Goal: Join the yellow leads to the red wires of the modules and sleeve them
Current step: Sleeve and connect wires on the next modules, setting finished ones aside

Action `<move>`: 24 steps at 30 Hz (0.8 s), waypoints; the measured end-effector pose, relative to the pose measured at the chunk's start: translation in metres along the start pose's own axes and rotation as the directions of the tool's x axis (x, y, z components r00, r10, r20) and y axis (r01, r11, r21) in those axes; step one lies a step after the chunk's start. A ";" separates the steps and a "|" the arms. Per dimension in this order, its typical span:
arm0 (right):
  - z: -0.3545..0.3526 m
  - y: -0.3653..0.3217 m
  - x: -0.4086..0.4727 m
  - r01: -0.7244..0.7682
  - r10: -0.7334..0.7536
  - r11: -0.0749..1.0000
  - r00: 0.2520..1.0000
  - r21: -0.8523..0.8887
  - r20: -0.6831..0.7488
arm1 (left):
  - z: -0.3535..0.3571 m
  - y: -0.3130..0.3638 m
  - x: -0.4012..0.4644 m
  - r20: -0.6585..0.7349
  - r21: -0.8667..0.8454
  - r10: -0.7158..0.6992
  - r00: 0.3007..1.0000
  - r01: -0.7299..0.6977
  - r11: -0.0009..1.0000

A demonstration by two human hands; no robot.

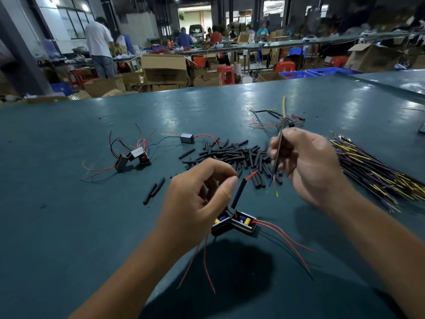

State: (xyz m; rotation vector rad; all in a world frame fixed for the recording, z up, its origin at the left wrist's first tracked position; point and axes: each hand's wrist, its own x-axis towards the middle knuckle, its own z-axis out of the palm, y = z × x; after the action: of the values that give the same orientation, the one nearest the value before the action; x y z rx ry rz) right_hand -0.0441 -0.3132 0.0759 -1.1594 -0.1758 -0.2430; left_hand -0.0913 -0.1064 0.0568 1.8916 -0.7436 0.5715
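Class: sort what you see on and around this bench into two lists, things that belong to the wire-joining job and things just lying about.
Job:
- left hand holding sleeved red wire
- right hand holding yellow lead
- paired modules
- sleeve pile
- lead bundle
- waiting modules

Lying about:
- cardboard boxes
- red stool
- blue crates

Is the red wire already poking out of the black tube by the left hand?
Yes, out. The red wire tip sticks from the top of the black sleeve tube.
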 end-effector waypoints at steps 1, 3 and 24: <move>0.005 0.002 -0.005 -0.019 0.019 1.000 0.999 0.022 0.030 | 0.002 0.003 -0.001 0.024 -0.021 -0.002 1.000 0.003 1.000; 0.012 0.005 -0.011 -0.032 0.028 0.998 0.997 0.054 0.075 | 0.006 0.007 -0.003 0.078 -0.087 -0.054 0.995 0.061 0.994; 0.019 0.008 -0.018 -0.131 0.122 0.980 0.990 0.150 0.072 | 0.004 0.003 -0.002 0.255 0.039 -0.088 0.963 0.081 0.996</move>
State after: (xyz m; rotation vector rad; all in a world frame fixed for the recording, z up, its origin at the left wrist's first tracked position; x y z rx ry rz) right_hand -0.0597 -0.2914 0.0717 -1.0205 -0.1718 -0.0792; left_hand -0.0948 -0.1108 0.0560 2.0369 -0.8187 0.2864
